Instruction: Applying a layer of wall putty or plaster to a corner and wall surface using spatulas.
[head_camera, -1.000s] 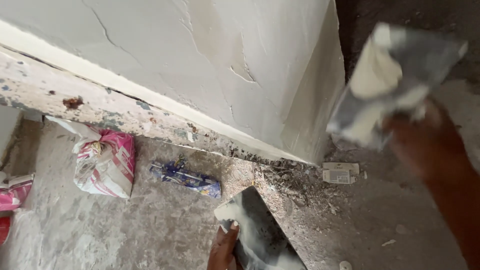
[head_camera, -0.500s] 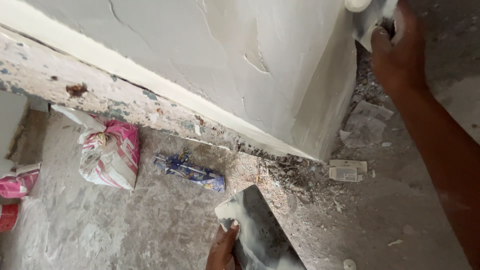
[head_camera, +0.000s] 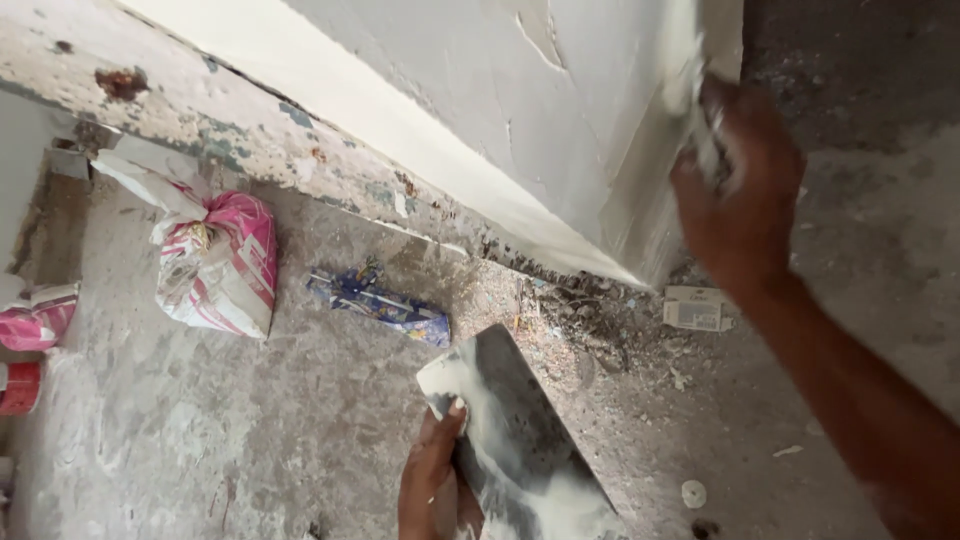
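My left hand (head_camera: 432, 478) holds a flat metal plate (head_camera: 515, 440) smeared with white putty, low in the head view, thumb on its near edge. My right hand (head_camera: 742, 190) is up at the outer corner of a white plastered wall (head_camera: 520, 110), gripping a putty-covered trowel blade (head_camera: 700, 120) pressed against the corner edge. The blade is blurred and mostly hidden by my fingers. My right forearm runs down to the lower right.
On the dusty concrete floor (head_camera: 250, 420) lie a pink and white sack (head_camera: 215, 260), a crumpled blue wrapper (head_camera: 380, 305), a small white box (head_camera: 692, 308) and rubble at the wall's foot. Another pink bag (head_camera: 35, 315) and a red container (head_camera: 18, 388) sit at the left edge.
My right hand has carried the trowel from mid-air at the right over to the wall's corner and lowered it along the edge. The left hand with the plate stayed low.
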